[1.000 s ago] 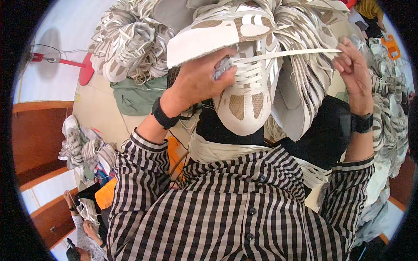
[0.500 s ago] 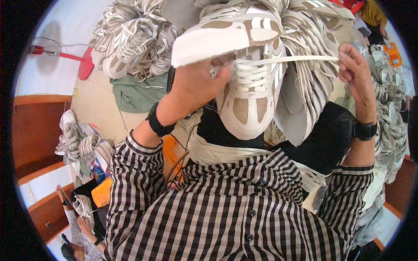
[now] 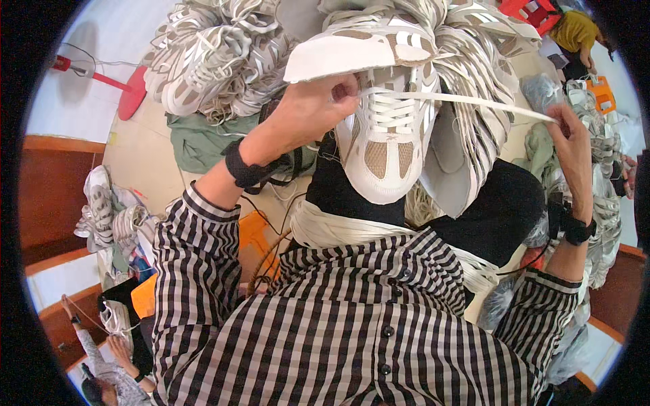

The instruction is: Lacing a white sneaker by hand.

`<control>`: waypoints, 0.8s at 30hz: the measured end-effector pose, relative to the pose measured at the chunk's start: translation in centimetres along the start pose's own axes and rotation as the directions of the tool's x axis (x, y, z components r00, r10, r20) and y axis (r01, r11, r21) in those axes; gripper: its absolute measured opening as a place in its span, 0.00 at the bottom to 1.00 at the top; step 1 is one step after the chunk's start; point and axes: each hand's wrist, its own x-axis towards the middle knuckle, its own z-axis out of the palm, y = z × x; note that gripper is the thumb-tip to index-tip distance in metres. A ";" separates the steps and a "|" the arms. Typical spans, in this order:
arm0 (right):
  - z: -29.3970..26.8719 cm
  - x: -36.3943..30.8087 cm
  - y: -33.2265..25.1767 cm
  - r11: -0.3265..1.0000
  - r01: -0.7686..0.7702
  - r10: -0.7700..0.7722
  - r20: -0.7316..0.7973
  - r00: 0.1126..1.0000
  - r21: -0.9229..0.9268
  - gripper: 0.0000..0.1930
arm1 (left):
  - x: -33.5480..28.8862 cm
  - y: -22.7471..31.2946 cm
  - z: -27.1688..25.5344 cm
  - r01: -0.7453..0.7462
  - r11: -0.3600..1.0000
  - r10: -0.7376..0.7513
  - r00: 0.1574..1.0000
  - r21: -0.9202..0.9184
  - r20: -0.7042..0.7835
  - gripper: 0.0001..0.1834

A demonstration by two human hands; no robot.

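A white and tan shoe upper [image 3: 386, 164] lies toe toward me over my dark-clothed legs, with a white lace crisscrossed through its front. My right hand [image 3: 573, 145] is closed, pinching the free white shoelace [image 3: 484, 103] near its end. The lace stretches taut from the top of the lacing out to the right. At the upper's left edge, my left hand [image 3: 315, 111] is closed with curled fingers; what lies inside them is hidden. Just above that hand sits another shoe upper [image 3: 338, 57], on its side. Stacked uppers [image 3: 474, 128] fan out to the right of the laced one.
A large heap of uppers [image 3: 210, 61] lies far left beside green cloth [image 3: 210, 145]. A bundle of white laces [image 3: 338, 229] lies across my lap. A red stand [image 3: 132, 91] is at far left. More uppers [image 3: 602, 135] line the right. A co-worker's hand [image 3: 120, 348] is at lower left.
My right hand has moved outward to the right and slightly down, drawing out a longer stretch of lace. My left hand remains at the upper's left edge.
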 end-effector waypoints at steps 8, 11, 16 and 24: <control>-1.2 -2.6 -1.5 0.998 -0.023 0.019 0.067 0.998 0.055 0.16 | -0.2 3.0 -2.0 0.224 0.932 -0.190 0.971 -0.284 0.143 0.06; 1.8 -2.9 -8.0 0.943 0.120 -0.176 0.162 0.971 0.309 0.12 | -1.6 6.1 -3.3 0.157 0.936 -0.086 0.970 -0.314 0.229 0.05; 6.9 -3.0 -18.9 0.693 0.517 -0.638 0.093 0.765 0.502 0.13 | -6.9 12.1 -6.6 -0.146 0.970 0.176 0.973 -0.195 0.148 0.04; 3.9 -7.8 -26.4 0.345 0.547 -0.921 0.161 0.356 0.762 0.11 | -11.6 16.8 -12.5 -0.326 0.852 0.479 0.802 -0.410 0.357 0.06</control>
